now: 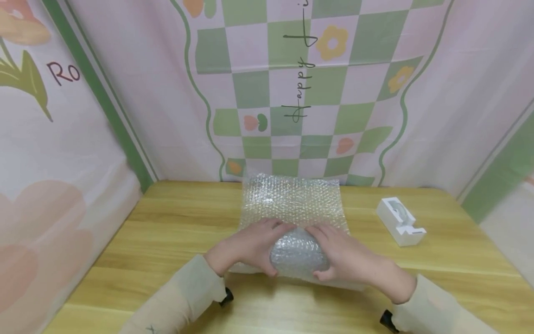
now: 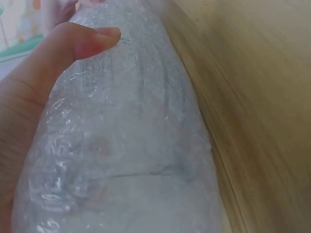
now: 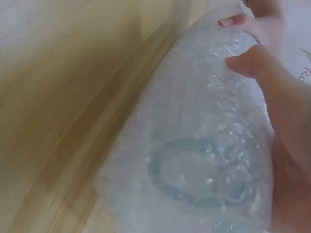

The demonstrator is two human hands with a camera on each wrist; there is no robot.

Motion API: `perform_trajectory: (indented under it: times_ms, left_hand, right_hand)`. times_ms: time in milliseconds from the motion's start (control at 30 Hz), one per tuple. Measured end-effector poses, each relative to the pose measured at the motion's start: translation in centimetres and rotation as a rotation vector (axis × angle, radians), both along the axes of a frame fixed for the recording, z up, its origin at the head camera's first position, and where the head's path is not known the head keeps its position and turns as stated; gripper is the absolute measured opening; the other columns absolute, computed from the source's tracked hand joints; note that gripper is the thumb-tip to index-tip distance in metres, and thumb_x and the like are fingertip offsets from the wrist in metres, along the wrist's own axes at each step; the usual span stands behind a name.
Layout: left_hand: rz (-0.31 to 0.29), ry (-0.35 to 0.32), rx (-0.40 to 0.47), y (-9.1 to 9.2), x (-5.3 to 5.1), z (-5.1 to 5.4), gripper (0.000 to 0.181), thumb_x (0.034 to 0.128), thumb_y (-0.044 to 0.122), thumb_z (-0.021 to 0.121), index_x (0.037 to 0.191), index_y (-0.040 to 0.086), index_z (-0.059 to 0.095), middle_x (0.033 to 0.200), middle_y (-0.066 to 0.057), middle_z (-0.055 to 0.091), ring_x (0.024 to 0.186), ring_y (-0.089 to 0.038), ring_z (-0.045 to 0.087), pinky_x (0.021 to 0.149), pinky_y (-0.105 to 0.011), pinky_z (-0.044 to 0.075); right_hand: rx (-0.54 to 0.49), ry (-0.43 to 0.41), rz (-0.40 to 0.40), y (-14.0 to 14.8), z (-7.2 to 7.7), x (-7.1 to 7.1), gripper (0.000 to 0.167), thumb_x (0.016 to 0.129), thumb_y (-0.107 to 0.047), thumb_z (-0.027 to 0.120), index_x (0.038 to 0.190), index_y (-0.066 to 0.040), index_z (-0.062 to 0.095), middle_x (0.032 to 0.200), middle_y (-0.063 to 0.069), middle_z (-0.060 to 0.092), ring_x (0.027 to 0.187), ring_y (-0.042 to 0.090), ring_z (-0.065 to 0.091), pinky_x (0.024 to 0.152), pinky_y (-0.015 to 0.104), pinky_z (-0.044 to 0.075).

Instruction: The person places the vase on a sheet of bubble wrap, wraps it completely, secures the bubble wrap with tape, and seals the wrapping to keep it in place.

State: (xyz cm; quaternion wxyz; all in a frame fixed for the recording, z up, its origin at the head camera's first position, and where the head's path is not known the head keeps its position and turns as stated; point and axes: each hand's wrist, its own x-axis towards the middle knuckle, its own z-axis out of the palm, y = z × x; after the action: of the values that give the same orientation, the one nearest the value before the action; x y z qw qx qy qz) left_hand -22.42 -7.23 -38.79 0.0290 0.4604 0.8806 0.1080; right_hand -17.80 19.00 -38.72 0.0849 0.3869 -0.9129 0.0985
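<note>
A rounded bundle in bubble wrap (image 1: 298, 253) lies near the table's front, between the two hands. The left hand (image 1: 258, 243) grips its left side, thumb toward the front and fingers over the top. On its right side the right hand (image 1: 344, 253) grips it in the same way. The flat part of the bubble wrap sheet (image 1: 292, 197) stretches behind the bundle. In the right wrist view a bluish ring shape (image 3: 155, 167) shows through the wrap; what is inside cannot be told. Both thumbs press on the wrap.
A white tape dispenser (image 1: 402, 222) with a roll in it stands on the wooden table (image 1: 179, 218) to the right of the sheet. Behind the table hangs a cloth (image 1: 250, 88) with green checks and flowers. Pale cloth also hangs at both sides.
</note>
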Motion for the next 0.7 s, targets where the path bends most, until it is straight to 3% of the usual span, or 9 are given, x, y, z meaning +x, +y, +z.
perform_trajectory:
  times_ms: [267, 467, 700]
  left_hand:
    - [-0.010, -0.025, 0.004, -0.11, -0.48, -0.03, 0.117, 0.0623, 0.040, 0.097, 0.158, 0.013, 0.035, 0.146, -0.010, 0.052, 0.128, -0.026, 0.053, 0.108, -0.044, 0.046]
    - [-0.012, -0.031, 0.002, -0.05, -0.67, 0.12, 0.118, 0.0616, 0.041, 0.097, 0.158, 0.013, 0.035, 0.141, -0.010, 0.055, 0.123, -0.024, 0.055, 0.104, -0.042, 0.049]
    - [-0.006, -0.051, -0.016, -0.04, -0.86, 0.09, 0.118, 0.0635, 0.041, 0.097, 0.159, 0.013, 0.034, 0.146, -0.010, 0.052, 0.128, -0.024, 0.053, 0.107, -0.042, 0.047]
  right_hand:
    - [-0.005, -0.063, -0.051, -0.26, -0.04, 0.08, 0.121, 0.059, -0.059, 0.092, 0.148, 0.006, 0.042, 0.141, 0.021, 0.054, 0.127, 0.039, 0.052, 0.107, 0.060, 0.044]
    - [-0.002, -0.090, -0.067, -0.22, -0.17, -0.05, 0.124, 0.057, -0.053, 0.095, 0.151, 0.006, 0.039, 0.143, 0.025, 0.053, 0.129, 0.043, 0.053, 0.107, 0.061, 0.044]
    - [-0.009, -0.054, -0.054, -0.22, -0.60, -0.44, 0.115, 0.060, -0.043, 0.097, 0.147, 0.008, 0.042, 0.139, 0.025, 0.057, 0.124, 0.041, 0.058, 0.104, 0.057, 0.048]
